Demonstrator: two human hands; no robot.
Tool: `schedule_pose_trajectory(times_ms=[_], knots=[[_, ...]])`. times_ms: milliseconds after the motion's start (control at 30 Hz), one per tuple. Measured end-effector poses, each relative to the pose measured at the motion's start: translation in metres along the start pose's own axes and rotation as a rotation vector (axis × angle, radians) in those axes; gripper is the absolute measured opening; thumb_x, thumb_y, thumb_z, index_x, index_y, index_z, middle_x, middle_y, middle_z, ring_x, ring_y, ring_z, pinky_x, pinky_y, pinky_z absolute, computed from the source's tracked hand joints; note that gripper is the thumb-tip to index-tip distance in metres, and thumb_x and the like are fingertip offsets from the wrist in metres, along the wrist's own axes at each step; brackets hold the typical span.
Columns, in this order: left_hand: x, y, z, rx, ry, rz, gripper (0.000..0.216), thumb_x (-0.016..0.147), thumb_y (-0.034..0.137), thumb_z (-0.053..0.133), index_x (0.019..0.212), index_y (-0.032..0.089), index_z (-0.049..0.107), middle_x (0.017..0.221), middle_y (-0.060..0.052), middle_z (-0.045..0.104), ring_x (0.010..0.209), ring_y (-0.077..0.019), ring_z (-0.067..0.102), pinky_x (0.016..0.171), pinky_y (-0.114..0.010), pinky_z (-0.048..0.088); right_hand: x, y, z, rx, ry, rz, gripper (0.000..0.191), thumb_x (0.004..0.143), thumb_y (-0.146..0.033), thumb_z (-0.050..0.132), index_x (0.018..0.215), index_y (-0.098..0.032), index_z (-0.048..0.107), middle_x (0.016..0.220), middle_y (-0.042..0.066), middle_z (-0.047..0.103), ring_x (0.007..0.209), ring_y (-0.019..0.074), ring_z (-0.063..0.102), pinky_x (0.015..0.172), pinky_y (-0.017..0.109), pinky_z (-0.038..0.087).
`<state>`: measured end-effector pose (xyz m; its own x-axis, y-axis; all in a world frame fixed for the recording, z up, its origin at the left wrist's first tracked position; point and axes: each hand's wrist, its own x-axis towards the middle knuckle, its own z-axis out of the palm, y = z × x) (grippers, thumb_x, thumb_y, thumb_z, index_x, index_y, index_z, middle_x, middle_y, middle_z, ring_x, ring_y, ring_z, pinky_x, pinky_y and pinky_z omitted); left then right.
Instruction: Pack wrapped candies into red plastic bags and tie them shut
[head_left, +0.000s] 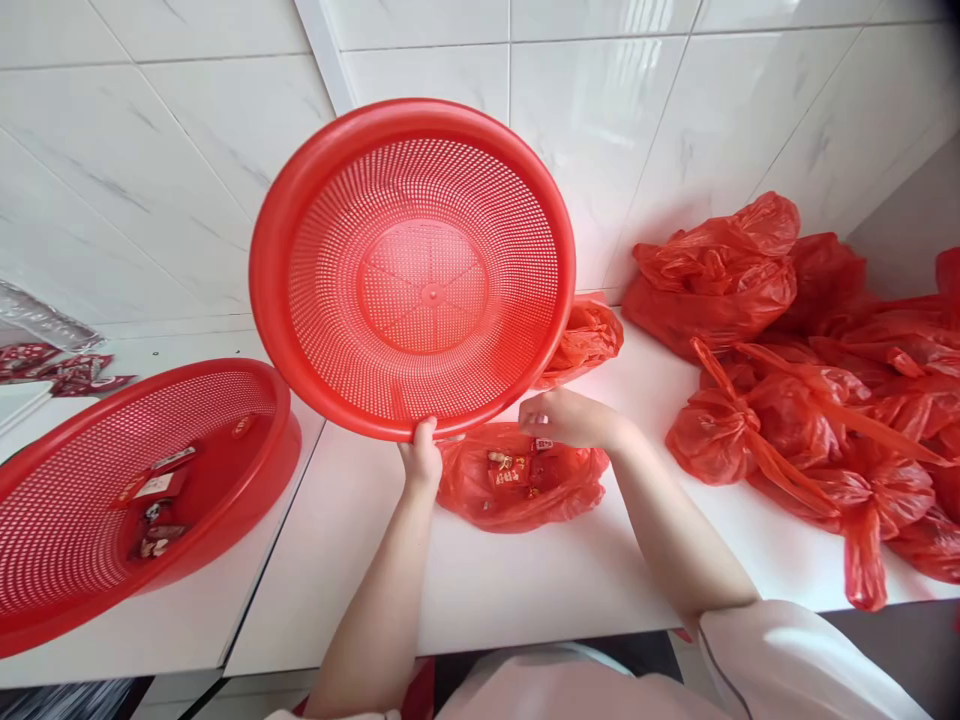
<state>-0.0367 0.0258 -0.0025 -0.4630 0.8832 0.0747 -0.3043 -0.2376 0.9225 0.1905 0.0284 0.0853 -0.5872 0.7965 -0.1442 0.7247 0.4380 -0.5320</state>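
Note:
My left hand (pixel 421 457) grips the lower rim of an empty red perforated plastic basket (pixel 330 250), holding it tilted upright so its inside faces me. Just right of it, my right hand (pixel 564 418) hovers with fingers curled over an open red plastic bag (pixel 517 485) lying on the white counter (pixel 525 580). Small wrapped packets show inside the bag. Whether the right fingers pinch anything is unclear.
A second red basket (pixel 247 480) with a few small packets sits at the left, overhanging the counter edge. Several tied red plastic bags (pixel 810 400) are piled at the right, and one more (pixel 589 340) lies behind the held basket. A tiled wall stands behind.

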Motion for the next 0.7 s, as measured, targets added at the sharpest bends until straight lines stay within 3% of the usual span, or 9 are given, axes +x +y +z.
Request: schedule_pose_trajectory(times_ms=[100, 267, 433, 633, 700], knots=[[0.002, 0.005, 0.001, -0.016, 0.011, -0.018, 0.039, 0.066, 0.023, 0.060, 0.105, 0.020, 0.057, 0.089, -0.003, 0.061, 0.071, -0.0167, 0.063, 0.056, -0.027, 0.054, 0.009, 0.005, 0.015, -0.238, -0.087, 0.249, 0.016, 0.076, -0.010, 0.061, 0.086, -0.018, 0.071, 0.090, 0.012, 0.072, 0.073, 0.0234, 0.068, 0.059, 0.030, 0.048], [0.003, 0.008, 0.004, -0.027, 0.048, -0.052, 0.037, 0.065, 0.026, 0.059, 0.101, 0.021, 0.056, 0.089, -0.002, 0.059, 0.070, -0.0162, 0.062, 0.058, -0.029, 0.053, 0.027, 0.010, 0.038, -0.308, -0.094, 0.299, 0.021, 0.066, -0.004, 0.069, 0.084, -0.015, 0.071, 0.087, 0.016, 0.071, 0.080, 0.0285, 0.069, 0.064, 0.032, 0.051], [0.004, 0.008, 0.003, -0.034, 0.057, -0.054, 0.035, 0.065, 0.027, 0.060, 0.100, 0.021, 0.056, 0.094, -0.002, 0.058, 0.070, -0.0153, 0.061, 0.059, -0.030, 0.053, 0.020, 0.008, 0.028, -0.277, 0.010, 0.247, 0.019, 0.076, -0.011, 0.062, 0.094, -0.016, 0.067, 0.099, 0.016, 0.070, 0.083, 0.0262, 0.068, 0.065, 0.031, 0.049], [0.003, 0.010, 0.004, -0.098, 0.002, -0.110, 0.036, 0.064, 0.027, 0.062, 0.099, 0.020, 0.056, 0.087, -0.001, 0.060, 0.066, -0.0149, 0.061, 0.057, -0.029, 0.052, -0.001, -0.010, 0.009, -0.012, -0.063, -0.006, 0.014, 0.077, -0.034, 0.069, 0.082, -0.022, 0.064, 0.081, 0.003, 0.069, 0.066, 0.0161, 0.062, 0.053, 0.024, 0.041], [0.004, 0.010, 0.004, -0.124, -0.021, -0.156, 0.032, 0.063, 0.030, 0.062, 0.093, 0.018, 0.057, 0.080, 0.000, 0.060, 0.062, -0.0153, 0.061, 0.054, -0.028, 0.051, -0.005, -0.017, 0.004, -0.019, 0.046, -0.085, 0.011, 0.084, -0.032, 0.061, 0.085, -0.022, 0.063, 0.076, 0.002, 0.067, 0.063, 0.0148, 0.059, 0.055, 0.024, 0.039]])
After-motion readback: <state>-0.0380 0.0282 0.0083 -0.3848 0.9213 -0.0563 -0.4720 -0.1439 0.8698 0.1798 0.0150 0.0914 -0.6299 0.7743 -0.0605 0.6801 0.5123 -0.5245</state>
